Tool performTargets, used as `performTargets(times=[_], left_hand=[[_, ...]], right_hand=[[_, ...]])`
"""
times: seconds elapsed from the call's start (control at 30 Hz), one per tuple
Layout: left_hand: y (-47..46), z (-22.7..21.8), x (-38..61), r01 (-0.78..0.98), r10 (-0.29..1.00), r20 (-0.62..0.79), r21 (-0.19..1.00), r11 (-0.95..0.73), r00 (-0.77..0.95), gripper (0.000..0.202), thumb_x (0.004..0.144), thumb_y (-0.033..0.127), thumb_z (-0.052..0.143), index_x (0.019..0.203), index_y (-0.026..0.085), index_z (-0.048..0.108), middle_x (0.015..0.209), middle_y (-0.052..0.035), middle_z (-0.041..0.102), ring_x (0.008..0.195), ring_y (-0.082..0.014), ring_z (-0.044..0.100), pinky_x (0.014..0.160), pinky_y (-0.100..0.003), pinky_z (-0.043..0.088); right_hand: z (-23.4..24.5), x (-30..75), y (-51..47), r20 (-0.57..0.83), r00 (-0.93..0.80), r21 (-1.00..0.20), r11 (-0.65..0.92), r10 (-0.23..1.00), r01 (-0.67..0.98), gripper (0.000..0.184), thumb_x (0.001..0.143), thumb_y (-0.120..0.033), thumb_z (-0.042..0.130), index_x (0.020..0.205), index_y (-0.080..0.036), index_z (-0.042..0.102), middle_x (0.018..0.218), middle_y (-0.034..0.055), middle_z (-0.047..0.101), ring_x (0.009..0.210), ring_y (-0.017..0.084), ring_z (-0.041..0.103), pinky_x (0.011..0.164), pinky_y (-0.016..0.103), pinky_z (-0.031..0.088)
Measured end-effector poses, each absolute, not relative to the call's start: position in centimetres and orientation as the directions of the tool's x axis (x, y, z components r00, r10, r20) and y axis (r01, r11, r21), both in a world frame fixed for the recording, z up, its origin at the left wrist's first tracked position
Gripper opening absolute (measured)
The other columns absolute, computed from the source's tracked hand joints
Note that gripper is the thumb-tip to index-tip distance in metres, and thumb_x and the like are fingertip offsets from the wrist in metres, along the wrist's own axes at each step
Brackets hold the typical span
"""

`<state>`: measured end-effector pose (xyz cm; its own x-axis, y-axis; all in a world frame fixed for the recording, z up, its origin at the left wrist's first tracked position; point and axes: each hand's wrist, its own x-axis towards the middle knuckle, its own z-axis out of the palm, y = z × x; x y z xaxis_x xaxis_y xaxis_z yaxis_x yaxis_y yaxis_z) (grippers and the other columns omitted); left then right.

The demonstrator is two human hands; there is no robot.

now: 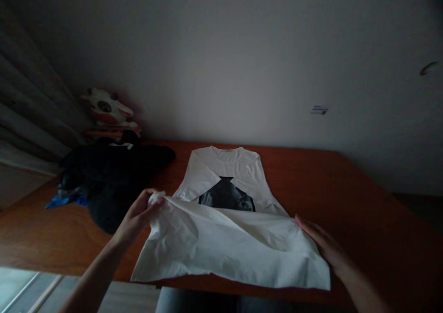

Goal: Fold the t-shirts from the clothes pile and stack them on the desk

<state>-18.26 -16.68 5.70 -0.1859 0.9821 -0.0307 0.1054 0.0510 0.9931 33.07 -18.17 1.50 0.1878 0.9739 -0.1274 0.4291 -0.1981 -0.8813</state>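
A white T-shirt (242, 243) with a dark printed picture (226, 197) on its chest lies on the wooden table, neckline toward the wall. Its sleeves are folded inward over the front. My left hand (141, 212) is closed on the shirt's left side, with bunched cloth between thumb and fingers. At the right side, my right hand (320, 240) grips the shirt's edge; some of its fingers are hidden behind the cloth. Between the hands the fabric is slightly raised and creased, covering the lower part of the print. The hem hangs near the table's front edge.
The brown table (304, 179) meets a grey wall. Left of the shirt lies a heap of black clothing (117, 179) with a blue cloth (65, 201) beneath. Behind it stands a cow-shaped toy (107, 107). A curtain (31, 110) hangs at far left.
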Motion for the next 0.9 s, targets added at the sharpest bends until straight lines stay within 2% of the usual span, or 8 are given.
performTargets(times=[0.13, 0.3, 0.43, 0.53, 0.7, 0.8, 0.87, 0.9], left_hand=[[-14.5, 4.8, -19.0, 0.150, 0.974, -0.047, 0.985, 0.082, -0.221, 0.065, 0.069, 0.059, 0.081, 0.118, 0.023, 0.056, 0.092, 0.0007, 0.066, 0.073, -0.0163, 0.066, 0.061, -0.024, 0.054], [-15.1, 2.1, -20.4, 0.507, 0.989, -0.032, 0.856, 0.100, -0.142, 0.072, 0.063, 0.058, 0.081, 0.118, 0.017, 0.060, 0.102, -0.0078, 0.072, 0.089, -0.0266, 0.071, 0.076, -0.035, 0.060], [-18.4, 0.3, -19.8, 0.711, 0.984, 0.117, 0.703, 0.013, -0.134, 0.070, 0.078, 0.054, 0.069, 0.136, 0.018, 0.052, 0.116, -0.0111, 0.072, 0.087, -0.0251, 0.073, 0.077, -0.034, 0.060], [-21.0, -0.6, -19.4, 0.791, 0.972, 0.196, 0.611, -0.016, -0.132, 0.058, 0.085, 0.049, 0.064, 0.134, 0.021, 0.055, 0.117, -0.0111, 0.074, 0.093, -0.0270, 0.075, 0.080, -0.033, 0.060], [-22.2, 0.3, -19.9, 0.767, 0.990, 0.098, 0.642, 0.017, -0.103, 0.046, 0.085, 0.055, 0.064, 0.120, 0.024, 0.065, 0.102, -0.0050, 0.078, 0.088, -0.0247, 0.076, 0.075, -0.027, 0.060], [-20.9, 1.9, -19.9, 0.698, 0.999, 0.001, 0.715, 0.037, -0.053, 0.045, 0.084, 0.063, 0.062, 0.105, 0.023, 0.070, 0.095, -0.0042, 0.078, 0.084, -0.0238, 0.074, 0.072, -0.027, 0.059], [-19.8, 3.2, -19.8, 0.620, 1.000, -0.017, 0.784, 0.029, -0.025, 0.048, 0.083, 0.066, 0.062, 0.099, 0.022, 0.069, 0.091, -0.0052, 0.077, 0.082, -0.0236, 0.073, 0.071, -0.028, 0.059], [-19.2, 3.8, -19.9, 0.565, 1.000, -0.011, 0.825, 0.021, -0.022, 0.048, 0.083, 0.066, 0.063, 0.099, 0.021, 0.069, 0.091, -0.0059, 0.076, 0.082, -0.0236, 0.072, 0.070, -0.028, 0.058]], right_hand=[[1.4, 32.3, -17.2, -0.233, 0.056, -0.919, -0.238, 0.971, 0.315, 0.077, 0.068, -0.082, 0.065, 0.118, -0.024, 0.074, 0.125, 0.0152, 0.072, 0.120, 0.034, 0.066, 0.097, 0.045, 0.055], [0.8, 31.9, -18.4, -0.274, -0.099, -0.886, -0.211, 0.957, 0.412, 0.094, 0.056, -0.064, 0.084, 0.136, -0.021, 0.060, 0.142, 0.0189, 0.061, 0.130, 0.037, 0.058, 0.105, 0.048, 0.050], [0.3, 32.4, -19.8, -0.365, -0.049, -0.810, -0.291, 0.930, 0.508, 0.084, 0.063, -0.067, 0.075, 0.130, -0.017, 0.063, 0.128, 0.0184, 0.069, 0.121, 0.039, 0.063, 0.103, 0.047, 0.051], [0.4, 33.2, -21.0, -0.400, -0.057, -0.756, -0.294, 0.915, 0.585, 0.077, 0.067, -0.063, 0.072, 0.128, -0.017, 0.063, 0.123, 0.0155, 0.070, 0.117, 0.037, 0.064, 0.101, 0.043, 0.051], [1.2, 33.0, -22.4, -0.331, -0.122, -0.683, -0.148, 0.936, 0.716, 0.074, 0.073, -0.052, 0.071, 0.139, -0.021, 0.054, 0.107, 0.0083, 0.072, 0.099, 0.027, 0.068, 0.091, 0.034, 0.053], [2.1, 31.4, -21.9, -0.219, -0.204, -0.669, 0.005, 0.954, 0.743, 0.048, 0.076, -0.040, 0.070, 0.122, -0.027, 0.065, 0.097, 0.0030, 0.071, 0.085, 0.020, 0.067, 0.081, 0.028, 0.052], [2.9, 30.6, -21.1, -0.179, -0.229, -0.672, 0.051, 0.957, 0.739, 0.024, 0.079, -0.042, 0.067, 0.095, -0.025, 0.070, 0.086, 0.0019, 0.071, 0.077, 0.019, 0.065, 0.073, 0.025, 0.050], [3.3, 30.5, -20.6, -0.174, -0.231, -0.681, 0.052, 0.957, 0.730, 0.023, 0.082, -0.046, 0.065, 0.086, -0.024, 0.070, 0.081, 0.0017, 0.070, 0.073, 0.018, 0.064, 0.070, 0.024, 0.050]])
